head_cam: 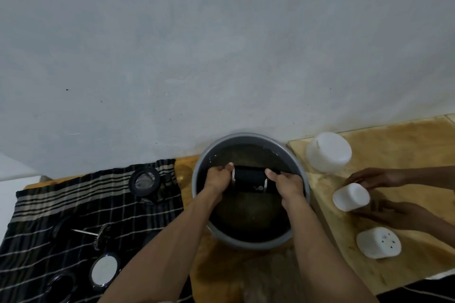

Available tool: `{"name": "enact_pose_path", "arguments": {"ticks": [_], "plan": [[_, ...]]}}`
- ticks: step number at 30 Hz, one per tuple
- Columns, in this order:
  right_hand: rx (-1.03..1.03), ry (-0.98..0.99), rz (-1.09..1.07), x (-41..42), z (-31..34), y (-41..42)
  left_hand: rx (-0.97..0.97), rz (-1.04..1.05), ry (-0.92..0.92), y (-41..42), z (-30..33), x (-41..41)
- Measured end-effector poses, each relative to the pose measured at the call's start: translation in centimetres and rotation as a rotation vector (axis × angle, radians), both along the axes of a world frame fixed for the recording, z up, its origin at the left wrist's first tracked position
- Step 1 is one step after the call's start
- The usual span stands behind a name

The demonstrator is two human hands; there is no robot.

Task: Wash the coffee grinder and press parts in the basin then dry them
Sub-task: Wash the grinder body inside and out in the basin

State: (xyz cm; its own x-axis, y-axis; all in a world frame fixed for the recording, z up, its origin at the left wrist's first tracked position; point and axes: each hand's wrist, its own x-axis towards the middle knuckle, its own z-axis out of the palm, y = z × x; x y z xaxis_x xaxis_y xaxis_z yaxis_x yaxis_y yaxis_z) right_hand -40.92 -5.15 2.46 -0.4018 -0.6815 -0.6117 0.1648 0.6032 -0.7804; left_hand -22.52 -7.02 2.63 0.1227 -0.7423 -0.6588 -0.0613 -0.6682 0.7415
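worktop (pixel 384 155) carrying a striped cloth (pixel 61 204) at eight o'clock, laid to receive washed parts. grey basin (pixel 248 136) at six o'clock holds murky water. black grinder body (pixel 248 177) lies level at the waterline, gripped endwise: left hand (pixel 218 177) and right hand (pixel 286 186) fingers clamped on its ends, seemingly for rinsing.

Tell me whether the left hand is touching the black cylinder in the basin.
Touching. The head view shows the left hand gripping one end of the black cylinder over the basin.
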Motion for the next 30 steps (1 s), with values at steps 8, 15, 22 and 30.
{"name": "enact_pose_path", "arguments": {"ticks": [8, 15, 22, 30], "plan": [[0.016, -0.004, 0.051, 0.1, 0.8, 0.0, 0.066, -0.152, 0.181, -1.4, 0.5, 1.4], [0.081, -0.070, 0.086, 0.4, 1.8, 0.3, -0.066, -0.152, -0.021, -1.6, 2.4, 1.1], [0.002, -0.084, 0.180, 0.9, 2.5, 1.1, -0.365, -0.213, -0.341, -1.1, 6.7, 0.3], [-0.003, 0.325, 0.733, 2.0, 4.4, 2.4, -0.551, -0.334, -0.534, -0.4, 10.6, -0.6]]}}
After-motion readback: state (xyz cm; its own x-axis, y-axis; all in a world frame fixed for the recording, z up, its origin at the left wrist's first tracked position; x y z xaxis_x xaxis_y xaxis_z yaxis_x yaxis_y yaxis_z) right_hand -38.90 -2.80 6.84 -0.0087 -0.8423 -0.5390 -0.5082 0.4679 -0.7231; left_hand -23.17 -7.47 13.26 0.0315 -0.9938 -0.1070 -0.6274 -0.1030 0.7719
